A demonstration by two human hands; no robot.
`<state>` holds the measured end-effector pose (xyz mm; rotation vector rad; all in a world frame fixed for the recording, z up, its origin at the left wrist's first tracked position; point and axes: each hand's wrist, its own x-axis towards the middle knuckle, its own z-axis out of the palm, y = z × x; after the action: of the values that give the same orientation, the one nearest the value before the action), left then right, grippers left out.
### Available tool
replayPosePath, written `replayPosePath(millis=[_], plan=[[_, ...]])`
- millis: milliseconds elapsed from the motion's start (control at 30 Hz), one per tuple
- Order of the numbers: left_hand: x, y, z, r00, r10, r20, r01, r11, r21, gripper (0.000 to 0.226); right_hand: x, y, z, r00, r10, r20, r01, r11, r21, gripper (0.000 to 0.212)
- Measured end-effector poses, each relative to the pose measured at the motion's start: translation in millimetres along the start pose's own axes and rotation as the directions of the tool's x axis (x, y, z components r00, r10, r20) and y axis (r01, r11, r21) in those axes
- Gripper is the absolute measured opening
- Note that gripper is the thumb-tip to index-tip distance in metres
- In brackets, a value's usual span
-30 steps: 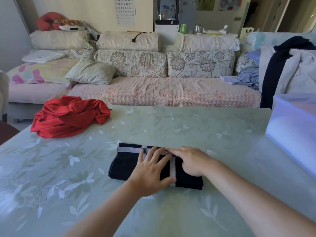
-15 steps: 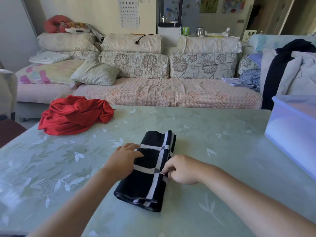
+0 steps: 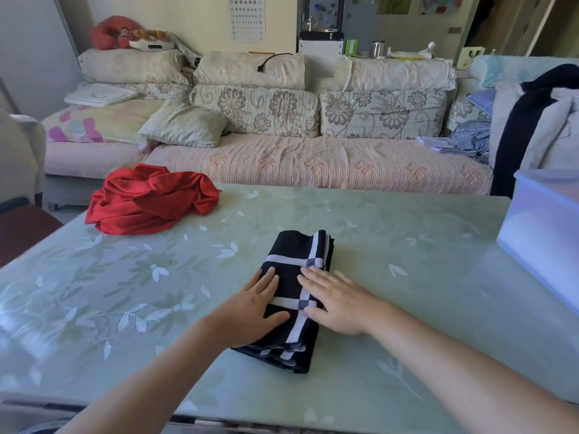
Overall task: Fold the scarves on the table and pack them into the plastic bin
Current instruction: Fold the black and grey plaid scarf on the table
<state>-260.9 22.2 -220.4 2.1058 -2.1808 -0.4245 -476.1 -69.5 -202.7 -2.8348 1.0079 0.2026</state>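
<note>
A folded black scarf with white stripes lies lengthwise in the middle of the green table. My left hand lies flat on its left side, fingers spread. My right hand lies flat on its right edge, palm down. Neither hand grips the cloth. A crumpled red scarf sits unfolded at the far left of the table. The translucent plastic bin stands at the table's right edge, partly cut off by the frame.
A long sofa with several floral cushions runs behind the table. Clothes are draped over furniture at the right. A dark stool is beside the table's left corner.
The black scarf was turned from lying crosswise to lying lengthwise. Both hands went from pinching its sides to pressing flat on top of it.
</note>
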Motion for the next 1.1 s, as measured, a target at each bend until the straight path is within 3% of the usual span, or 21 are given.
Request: replayPosePath(millis=[100, 167, 267, 333, 433, 533, 633, 700, 833, 933, 1100], plan=[[-7.1, -1.1, -1.3, 0.996, 0.07, -0.055, -0.061, 0.986, 0.153, 0.089, 0.7, -0.3, -0.5, 0.999, -0.005, -0.046, 0.001, 0.998, -0.069, 0.069], [-11.7, -4.1, -3.0, 0.977, 0.177, -0.118, -0.153, 0.97, 0.189, 0.088, -0.9, -1.7, 5.4, 0.986, -0.052, -0.156, 0.037, 0.995, -0.096, 0.064], [-19.1, -10.3, -2.1, 0.961, 0.242, -0.132, -0.224, 0.965, 0.138, 0.083, -10.7, -9.5, 7.0, 0.906, -0.277, -0.319, 0.245, 0.96, -0.137, 0.058], [-23.3, -14.4, 0.4, 0.974, 0.206, -0.099, -0.198, 0.976, 0.088, 0.082, -20.5, -19.1, 7.0, 0.862, -0.42, -0.283, 0.392, 0.907, -0.152, 0.068], [-27.9, -16.9, 1.4, 0.987, 0.157, -0.039, -0.157, 0.988, 0.011, 0.076, -35.8, -31.5, 11.7, 0.849, -0.476, -0.229, 0.461, 0.879, -0.12, 0.076], [-30.4, -14.5, -2.5, 0.989, 0.146, -0.001, -0.145, 0.986, -0.085, 0.075, -37.3, -30.1, 22.6, 0.826, -0.481, -0.293, 0.439, 0.876, -0.201, 0.058], [-32.2, -11.0, -4.7, 0.983, 0.174, -0.059, -0.173, 0.985, 0.019, 0.075, -34.2, -24.2, 23.8, 0.757, -0.543, -0.362, 0.493, 0.84, -0.228, 0.036], [-35.3, -5.5, -4.1, 0.961, 0.243, -0.133, -0.223, 0.963, 0.151, 0.075, -38.1, -15.8, 17.5, 0.786, -0.491, -0.374, 0.468, 0.869, -0.158, 0.032], [-38.8, 11.0, 6.4, 0.946, 0.305, -0.108, -0.271, 0.931, 0.246, 0.087, -46.8, 8.2, 17.4, 0.886, -0.226, -0.404, 0.271, 0.961, 0.059, 0.033], [-36.1, 12.4, 8.5, 0.931, 0.325, -0.167, -0.274, 0.923, 0.269, 0.089, -45.0, 8.8, 22.2, 0.881, -0.067, -0.468, 0.208, 0.944, 0.255, 0.036], [-33.9, 18.1, 3.5, 0.838, 0.447, -0.313, -0.396, 0.893, 0.214, 0.075, -37.2, 0.3, 3.0, 0.827, 0.197, -0.527, 0.148, 0.827, 0.542, 0.017]])
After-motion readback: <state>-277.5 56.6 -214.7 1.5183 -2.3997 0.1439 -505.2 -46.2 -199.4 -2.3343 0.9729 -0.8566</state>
